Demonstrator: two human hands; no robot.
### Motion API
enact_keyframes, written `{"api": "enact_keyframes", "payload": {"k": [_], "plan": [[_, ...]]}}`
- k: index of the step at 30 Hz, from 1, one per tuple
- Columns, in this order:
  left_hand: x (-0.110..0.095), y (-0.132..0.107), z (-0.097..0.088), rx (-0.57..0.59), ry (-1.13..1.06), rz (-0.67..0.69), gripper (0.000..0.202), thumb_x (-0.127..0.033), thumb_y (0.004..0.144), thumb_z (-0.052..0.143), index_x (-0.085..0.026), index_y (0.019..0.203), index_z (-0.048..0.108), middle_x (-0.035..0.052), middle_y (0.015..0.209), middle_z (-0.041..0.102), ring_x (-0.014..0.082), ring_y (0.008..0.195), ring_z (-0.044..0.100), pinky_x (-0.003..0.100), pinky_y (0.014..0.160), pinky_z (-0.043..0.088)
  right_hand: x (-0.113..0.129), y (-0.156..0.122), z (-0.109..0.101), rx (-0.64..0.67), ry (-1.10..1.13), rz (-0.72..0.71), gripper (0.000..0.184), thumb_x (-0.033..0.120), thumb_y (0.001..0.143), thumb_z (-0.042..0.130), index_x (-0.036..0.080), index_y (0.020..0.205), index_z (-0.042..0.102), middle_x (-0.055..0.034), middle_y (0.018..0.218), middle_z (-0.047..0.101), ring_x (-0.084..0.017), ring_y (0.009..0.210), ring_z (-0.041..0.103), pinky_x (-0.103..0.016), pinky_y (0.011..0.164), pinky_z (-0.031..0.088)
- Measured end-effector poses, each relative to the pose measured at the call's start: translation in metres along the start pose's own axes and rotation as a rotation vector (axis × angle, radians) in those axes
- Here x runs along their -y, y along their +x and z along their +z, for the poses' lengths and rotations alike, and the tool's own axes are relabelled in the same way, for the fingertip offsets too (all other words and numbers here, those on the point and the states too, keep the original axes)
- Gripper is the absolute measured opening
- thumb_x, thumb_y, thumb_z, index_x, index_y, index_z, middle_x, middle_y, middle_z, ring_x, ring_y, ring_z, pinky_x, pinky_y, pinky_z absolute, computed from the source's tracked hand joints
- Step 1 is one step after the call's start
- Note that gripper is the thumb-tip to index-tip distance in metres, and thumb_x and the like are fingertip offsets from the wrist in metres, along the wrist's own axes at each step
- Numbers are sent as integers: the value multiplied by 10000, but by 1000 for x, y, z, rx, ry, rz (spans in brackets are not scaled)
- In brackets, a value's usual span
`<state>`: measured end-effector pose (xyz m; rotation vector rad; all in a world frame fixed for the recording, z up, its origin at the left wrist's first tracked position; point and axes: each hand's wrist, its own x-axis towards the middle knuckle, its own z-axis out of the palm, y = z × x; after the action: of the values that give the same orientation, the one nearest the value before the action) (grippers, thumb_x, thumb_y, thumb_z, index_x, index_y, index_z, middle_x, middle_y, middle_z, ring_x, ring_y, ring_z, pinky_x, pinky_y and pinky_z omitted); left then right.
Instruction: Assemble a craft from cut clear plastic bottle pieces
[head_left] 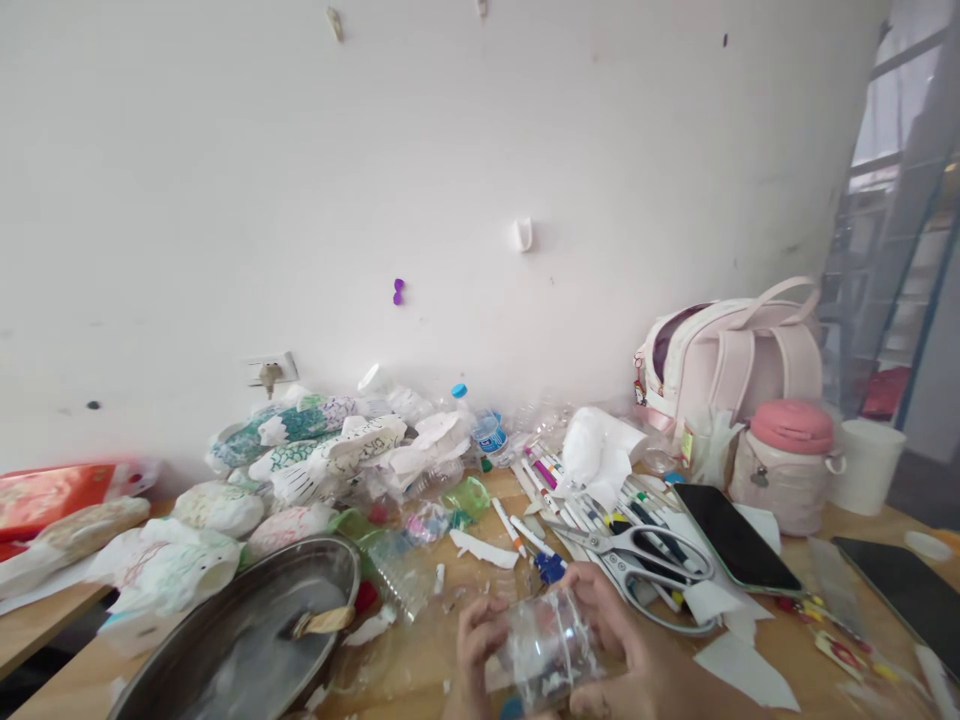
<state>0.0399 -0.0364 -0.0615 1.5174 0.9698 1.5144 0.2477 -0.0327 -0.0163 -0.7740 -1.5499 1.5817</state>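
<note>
A: Where were the hands?
B: Near edge, center-right. Left hand (478, 640) & right hand (626, 650) both wrapped round a clear plastic bottle piece (547, 645), fingers clamped on its sides, held just above the table (52, 615).

A: Room to move?
B: Little. Metal pan (247, 630) sat just left of the hands, its rim running off the near edge. Scissors (637, 560) lay just beyond the right hand, touching the markers (570, 500). Bare wood only at the near left corner & a small patch left of the bottle piece.

A: Counts?
B: 1 pan, 1 pair of scissors, 2 dark phones: phone (739, 540) beside the scissors, another phone (904, 590) at the far right edge. 1 pink backpack (731, 355) against the wall, 1 pink flask (787, 460) & 1 white cup (866, 465) right of it. 1 capped water bottle (484, 425) lying far center. Markers: a dozen or so, couldn't count exactly. Painted white bundles (300, 450) piled far left; number unclear, they overlapped.

A: Left edge?
B: Red packet (52, 495) overhanging there.
</note>
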Motion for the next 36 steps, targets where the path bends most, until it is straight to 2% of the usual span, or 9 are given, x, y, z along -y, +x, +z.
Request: {"api": "enact_keyframes", "payload": {"k": [6, 10, 13, 17, 22, 26, 28, 32, 36], "plan": [[4, -3, 3, -52, 38, 58, 518, -358, 420, 877, -247, 839, 592, 67, 929, 595, 353, 1011, 547, 453, 840, 454, -3, -3, 1, -66, -261, -39, 598, 84, 562, 731, 263, 1039, 418, -45, 1165, 573, -251, 1065, 586, -354, 920, 443], [3, -6, 6, -26, 97, 107, 487, -330, 454, 861, -240, 857, 603, 87, 993, 590, 332, 1033, 544, 437, 890, 436, -2, -6, 3, -113, -494, -74, 655, 211, 556, 844, 274, 1090, 471, -36, 1134, 598, -239, 993, 620, -301, 865, 483], [-2, -6, 7, 64, 99, 62, 506, -358, 507, 827, -228, 947, 613, 106, 1037, 590, 333, 1056, 545, 424, 901, 447, 3, -7, 1, -121, -638, -222, 572, 229, 597, 828, 288, 1050, 483, -29, 1141, 610, -236, 1020, 615, -271, 862, 489], [-4, -7, 8, 149, 71, 32, 523, -426, 633, 738, -196, 1075, 579, 142, 1151, 580, 326, 1115, 536, 401, 917, 449, 7, -9, -6, -79, -732, -398, 526, 102, 674, 686, 310, 1117, 493, -39, 1216, 592, -240, 1168, 540, -290, 985, 427], [3, -9, 6, 218, 30, -13, 690, -549, 669, 695, -216, 1239, 496, 139, 1246, 600, 322, 1159, 541, 422, 1005, 397, 6, -12, -10, -91, -730, -145, 809, 137, 621, 736, 328, 1351, 443, -64, 1389, 484, -317, 1281, 427, -393, 1060, 360], [3, -5, 2, 310, 120, -40, 759, -626, 589, 713, -204, 1197, 548, 140, 1195, 638, 350, 1113, 567, 449, 988, 413, 12, -11, -6, -116, -664, -82, 821, 156, 608, 733, 307, 1365, 454, -83, 1355, 516, -328, 1247, 456, -413, 1033, 379], [0, -3, 2, 303, 148, -41, 741, -652, 604, 680, -203, 1180, 553, 136, 1190, 644, 349, 1107, 569, 429, 963, 429, 16, -9, -4, -82, -634, -136, 662, 180, 638, 718, 287, 1273, 561, -85, 1283, 562, -302, 1179, 513, -379, 997, 409], [-3, -3, 7, 273, 148, -46, 704, -645, 662, 630, -196, 1193, 517, 131, 1181, 655, 333, 1099, 582, 379, 898, 452, 20, -5, -4, -43, -579, -140, 228, 371, 722, 719, 224, 896, 735, -89, 1221, 573, -271, 1041, 589, -379, 956, 423], [-6, -5, 11, 218, 123, -66, 678, -637, 651, 646, -201, 1157, 530, 119, 1163, 661, 327, 1095, 583, 374, 900, 448, 16, -5, -5, -94, -487, -177, 379, 587, 738, 673, 213, 745, 732, -104, 1188, 590, -272, 1008, 593, -397, 940, 421]]}}
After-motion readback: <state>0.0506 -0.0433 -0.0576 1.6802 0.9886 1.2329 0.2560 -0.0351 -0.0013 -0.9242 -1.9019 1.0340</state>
